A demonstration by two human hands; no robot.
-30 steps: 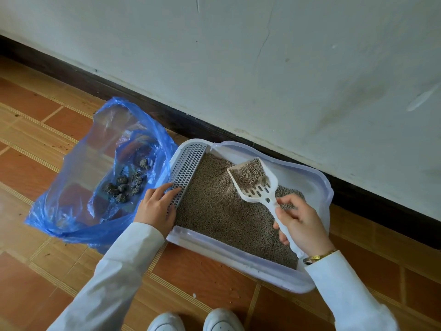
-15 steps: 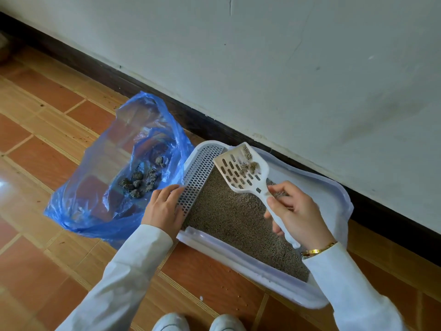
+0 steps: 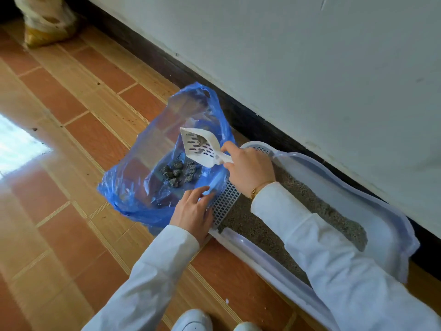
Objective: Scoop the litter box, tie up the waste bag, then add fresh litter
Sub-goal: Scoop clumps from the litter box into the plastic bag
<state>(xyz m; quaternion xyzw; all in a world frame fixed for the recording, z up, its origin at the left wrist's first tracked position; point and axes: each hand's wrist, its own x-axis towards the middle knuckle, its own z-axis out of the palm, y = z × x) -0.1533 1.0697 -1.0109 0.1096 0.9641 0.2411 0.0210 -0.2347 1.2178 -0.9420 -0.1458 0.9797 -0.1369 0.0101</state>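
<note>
Scoop (image 3: pixel 201 146), pinched in the right hand (image 3: pixel 248 167), has swung from the litter box (image 3: pixel 381 230) over the waste bag (image 3: pixel 133 185), whose rim the left hand (image 3: pixel 193 212) grips, ready to dump.

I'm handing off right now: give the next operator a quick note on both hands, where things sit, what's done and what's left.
Right hand grips the white slotted scoop, held over the open blue waste bag with a little litter in it.
Left hand holds the bag's edge at the litter box's grated step.
Done: several clumps lie in the bag.
Left: tip out this scoop, finish sifting, tie the bag, add fresh litter.
</note>
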